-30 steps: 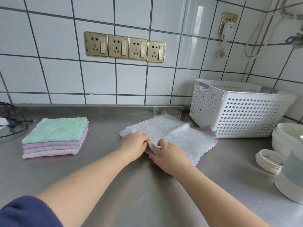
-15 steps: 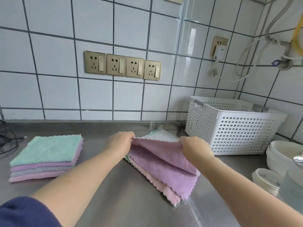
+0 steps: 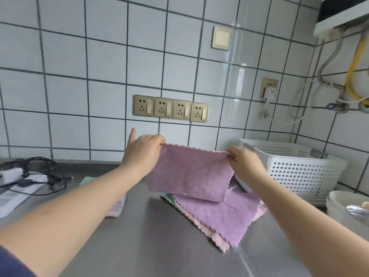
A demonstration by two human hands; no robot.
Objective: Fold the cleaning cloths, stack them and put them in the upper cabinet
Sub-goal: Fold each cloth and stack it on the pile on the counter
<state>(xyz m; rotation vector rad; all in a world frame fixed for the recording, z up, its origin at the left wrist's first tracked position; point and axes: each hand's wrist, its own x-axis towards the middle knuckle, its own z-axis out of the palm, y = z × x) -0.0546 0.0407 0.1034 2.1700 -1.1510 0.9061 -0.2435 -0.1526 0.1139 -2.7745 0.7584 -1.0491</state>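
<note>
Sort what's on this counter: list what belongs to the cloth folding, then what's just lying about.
Part of the job:
purple cloth, pinched by left hand and right hand
loose cloths beneath it
folded stack behind the left forearm

Lying about:
white basket
black cables
white bowls

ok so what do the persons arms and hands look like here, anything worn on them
Both forearms are bare from elbow to wrist. The left hand and right hand wear no gloves, and no rings, watch or bracelet show. The only clothing in view is a dark blue sleeve on the left upper arm, at the frame's bottom left corner.
</note>
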